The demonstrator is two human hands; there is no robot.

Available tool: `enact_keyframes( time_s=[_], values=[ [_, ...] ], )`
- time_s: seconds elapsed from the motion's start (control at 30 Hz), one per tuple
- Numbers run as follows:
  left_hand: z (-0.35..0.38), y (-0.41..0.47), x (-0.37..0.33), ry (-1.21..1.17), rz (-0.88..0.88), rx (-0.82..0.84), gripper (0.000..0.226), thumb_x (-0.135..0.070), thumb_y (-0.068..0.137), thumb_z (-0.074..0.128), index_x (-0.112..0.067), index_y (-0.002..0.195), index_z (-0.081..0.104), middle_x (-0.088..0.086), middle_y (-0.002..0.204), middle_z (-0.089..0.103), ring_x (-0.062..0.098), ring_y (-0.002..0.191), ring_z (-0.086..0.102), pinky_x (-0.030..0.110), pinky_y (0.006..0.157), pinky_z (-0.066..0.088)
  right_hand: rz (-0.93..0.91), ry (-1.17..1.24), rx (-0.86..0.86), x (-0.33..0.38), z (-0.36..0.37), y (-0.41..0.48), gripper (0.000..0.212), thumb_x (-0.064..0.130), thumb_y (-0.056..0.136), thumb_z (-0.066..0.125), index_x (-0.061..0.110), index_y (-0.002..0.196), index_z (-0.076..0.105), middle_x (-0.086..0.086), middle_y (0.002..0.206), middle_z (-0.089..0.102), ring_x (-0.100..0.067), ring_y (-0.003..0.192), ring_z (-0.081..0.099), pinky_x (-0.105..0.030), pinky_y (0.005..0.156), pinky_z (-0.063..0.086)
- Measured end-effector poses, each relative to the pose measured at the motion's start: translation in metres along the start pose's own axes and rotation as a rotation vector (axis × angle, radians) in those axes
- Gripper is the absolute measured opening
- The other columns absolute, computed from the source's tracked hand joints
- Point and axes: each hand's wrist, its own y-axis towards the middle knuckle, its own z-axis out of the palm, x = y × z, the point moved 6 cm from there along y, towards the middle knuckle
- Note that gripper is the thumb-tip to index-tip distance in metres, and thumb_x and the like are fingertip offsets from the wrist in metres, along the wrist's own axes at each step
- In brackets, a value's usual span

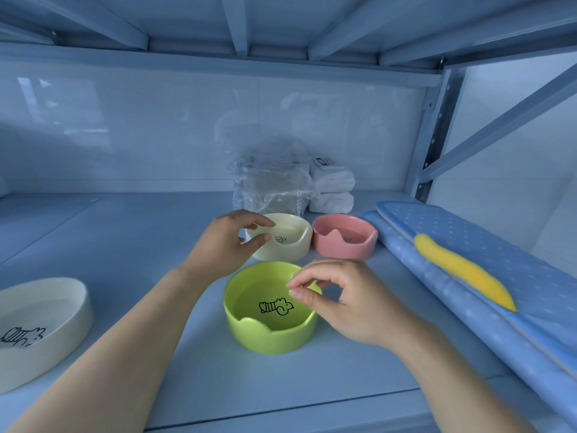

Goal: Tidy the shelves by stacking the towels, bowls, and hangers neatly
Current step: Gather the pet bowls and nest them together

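Note:
A green bowl (271,332) with a cartoon print stands on the shelf (140,245) in the middle. My right hand (343,301) hovers over its right rim, thumb and forefinger curved and close together, holding nothing that I can see. Behind it stands a cream bowl (290,245). My left hand (224,245) is at that bowl's left rim, with a gap between its curved fingers and thumb. A pink bowl (343,245) sits to the right of the cream one. A wide white bowl (40,323) rests at the near left. Folded white towels (332,189) are stacked at the back.
A crumpled clear plastic bag (271,182) stands behind the cream bowl. A blue dotted padded cloth (487,251) with a yellow patch lies along the right side, partly over the shelf's front edge. Another shelf's underside (281,26) is close overhead. A metal upright (434,135) stands at the back right.

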Motion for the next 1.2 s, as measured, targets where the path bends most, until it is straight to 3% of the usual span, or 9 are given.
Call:
enact_keyframes(
  time_s=[0.27, 0.53, 0.73, 0.8, 0.87, 0.9, 1.0, 1.07, 1.2],
  values=[
    [0.003, -0.004, -0.005, 0.022, 0.011, 0.024, 0.017, -0.022, 0.084, 0.067, -0.025, 0.101, 0.069, -0.009, 0.102, 0.065, 0.004, 0.094, 0.058, 0.033, 0.077, 0.055, 0.003, -0.021, 0.025, 0.0, 0.003, -0.011, 0.034, 0.057, 0.069, 0.069, 0.032, 0.092, 0.069, 0.018, 0.092, 0.067, 0.0, 0.093, 0.06, -0.024, 0.084, 0.047],
    [0.004, -0.006, -0.003, 0.041, -0.008, 0.038, 0.017, -0.023, 0.084, 0.068, -0.027, 0.101, 0.068, -0.011, 0.102, 0.064, 0.005, 0.094, 0.059, 0.03, 0.077, 0.055, -0.005, -0.067, 0.088, -0.001, 0.005, -0.013, 0.019, 0.031, 0.064, 0.083, 0.025, 0.077, 0.071, 0.01, 0.084, 0.067, -0.005, 0.084, 0.059, -0.031, 0.081, 0.046],
    [-0.003, -0.005, 0.0, -0.019, -0.063, -0.024, 0.013, -0.027, 0.087, 0.064, -0.032, 0.097, 0.068, -0.019, 0.102, 0.063, -0.004, 0.094, 0.058, 0.019, 0.08, 0.047, -0.106, -0.145, -0.044, 0.004, -0.011, -0.01, 0.018, 0.026, 0.067, 0.082, 0.018, 0.081, 0.072, 0.006, 0.081, 0.067, -0.007, 0.08, 0.057, -0.032, 0.073, 0.046],
    [-0.004, -0.005, 0.001, -0.041, -0.078, -0.033, 0.013, -0.026, 0.089, 0.061, -0.034, 0.097, 0.068, -0.022, 0.101, 0.063, -0.009, 0.093, 0.057, 0.013, 0.079, 0.045, -0.13, -0.171, -0.123, 0.005, -0.024, -0.009, 0.016, 0.025, 0.068, 0.081, 0.017, 0.078, 0.072, 0.007, 0.08, 0.067, -0.006, 0.079, 0.057, -0.029, 0.084, 0.045],
    [-0.004, -0.005, -0.001, -0.068, -0.066, -0.039, 0.017, -0.022, 0.09, 0.059, -0.038, 0.094, 0.065, -0.024, 0.099, 0.063, -0.012, 0.092, 0.057, 0.007, 0.075, 0.043, -0.13, -0.219, -0.217, 0.005, -0.041, -0.008, 0.015, 0.027, 0.069, 0.08, 0.018, 0.076, 0.071, 0.009, 0.08, 0.067, -0.007, 0.082, 0.059, -0.038, 0.093, 0.042],
    [-0.003, -0.005, -0.002, -0.076, -0.058, -0.039, 0.021, -0.02, 0.09, 0.058, -0.041, 0.093, 0.063, -0.025, 0.098, 0.063, -0.012, 0.091, 0.057, 0.007, 0.075, 0.043, -0.136, -0.247, -0.257, 0.006, -0.049, -0.006, 0.014, 0.026, 0.069, 0.08, 0.017, 0.076, 0.071, 0.008, 0.08, 0.067, -0.008, 0.083, 0.06, -0.036, 0.091, 0.043],
    [0.004, -0.006, 0.001, -0.045, -0.065, -0.025, 0.019, -0.023, 0.089, 0.059, -0.04, 0.098, 0.062, -0.023, 0.102, 0.063, -0.006, 0.093, 0.057, 0.018, 0.08, 0.048, -0.14, -0.296, -0.343, 0.004, -0.073, 0.002, 0.013, 0.018, 0.068, 0.08, 0.013, 0.077, 0.072, 0.003, 0.082, 0.065, 0.008, 0.073, 0.055, -0.004, 0.065, 0.037],
    [0.011, -0.005, 0.005, 0.015, -0.063, -0.008, 0.02, -0.024, 0.088, 0.061, -0.032, 0.107, 0.064, -0.016, 0.107, 0.062, -0.003, 0.096, 0.056, 0.022, 0.083, 0.048, -0.12, -0.34, -0.392, -0.001, -0.086, 0.012, 0.013, 0.013, 0.068, 0.08, 0.01, 0.079, 0.073, 0.0, 0.085, 0.063, 0.011, 0.069, 0.049, 0.0, 0.061, 0.032],
    [0.021, -0.005, 0.008, 0.097, -0.025, 0.019, 0.027, -0.023, 0.088, 0.062, -0.03, 0.114, 0.062, -0.019, 0.111, 0.056, 0.003, 0.102, 0.053, 0.013, 0.083, 0.036, -0.064, -0.415, -0.43, -0.02, -0.098, 0.033, 0.016, 0.011, 0.068, 0.08, 0.007, 0.081, 0.073, -0.007, 0.087, 0.063, -0.007, 0.074, 0.049, -0.003, 0.066, 0.029]
  ],
)
